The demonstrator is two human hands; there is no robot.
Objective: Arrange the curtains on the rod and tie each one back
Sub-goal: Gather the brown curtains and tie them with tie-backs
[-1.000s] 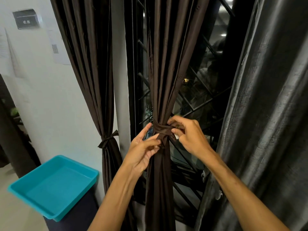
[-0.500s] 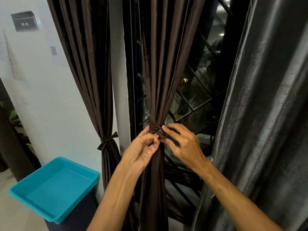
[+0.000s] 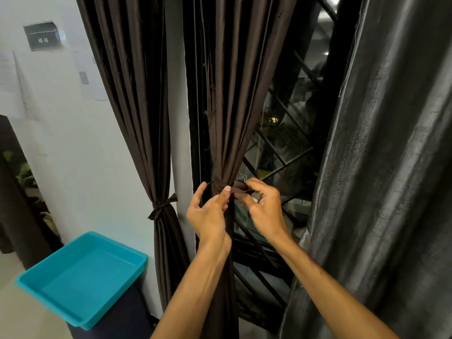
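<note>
Tying back gathered dark brown pleated fabric curtain (image 3: 234, 94), middle panel at the window. Noting narrow dark brown fabric tie band (image 3: 220, 185) wrapped round this curtain's waist. Pinning band against the gather with left hand (image 3: 208, 216), thumb on the front, fingers reaching round the curtain's left edge. Pinching band's loose end with right hand (image 3: 264, 211), fingers curled close, just right of the curtain. Judging knot as not yet closed. Advising: holding thumb pressure on the crossing while drawing the end through; pulling level for evenly bunched pleats; matching height of knotted brown tie (image 3: 161, 207) on second brown curtain (image 3: 137, 94) left of it. Seeing no tie on shiny grey curtain (image 3: 391, 167), well right.
</note>
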